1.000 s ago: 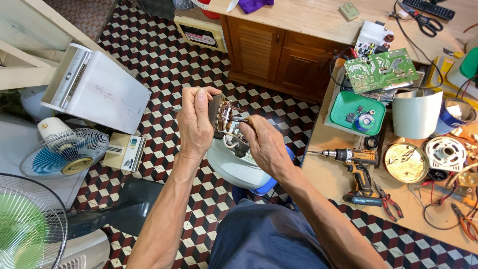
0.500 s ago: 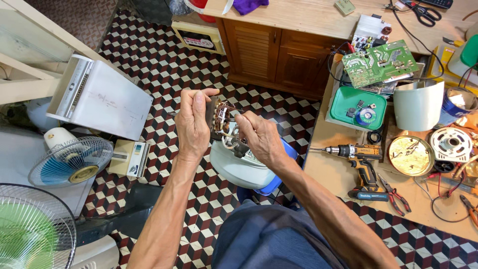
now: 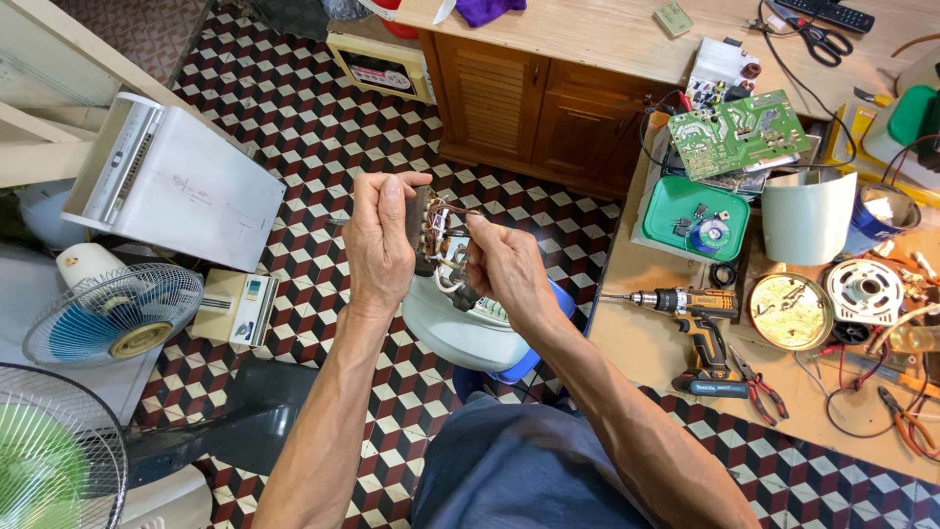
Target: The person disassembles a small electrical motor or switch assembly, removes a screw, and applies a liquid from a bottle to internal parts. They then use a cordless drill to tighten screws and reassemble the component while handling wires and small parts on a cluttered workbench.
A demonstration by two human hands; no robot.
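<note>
We hold a small fan motor (image 3: 434, 233) up in front of us, over the patterned tile floor (image 3: 323, 196), with both hands raised between our knees and the workbench. Our left hand (image 3: 380, 243) grips the motor's left side, fingers wrapped round its dark edge so that its copper windings and thin wires face us. Our right hand (image 3: 505, 270) is closed on the motor's right side, fingertips pinched among the wires; whether it holds a small tool we cannot tell. Just below the hands sits a pale fan housing (image 3: 460, 328) on top of a blue stool (image 3: 534, 348). To the right, on the wooden workbench (image 3: 646, 343), a cordless drill (image 3: 690, 315) lies near pliers (image 3: 759, 384), a brass-coloured round plate (image 3: 791, 312) and a white round cover (image 3: 865, 290). Farther back stand a green tray (image 3: 666, 201) of small parts, a green circuit board (image 3: 736, 132) and a pale cylindrical shell (image 3: 808, 216). On the left, a white appliance (image 3: 176, 186) leans on the floor beside a blue-bladed desk fan (image 3: 113, 313) and a green-bladed fan (image 3: 44, 460).
</note>
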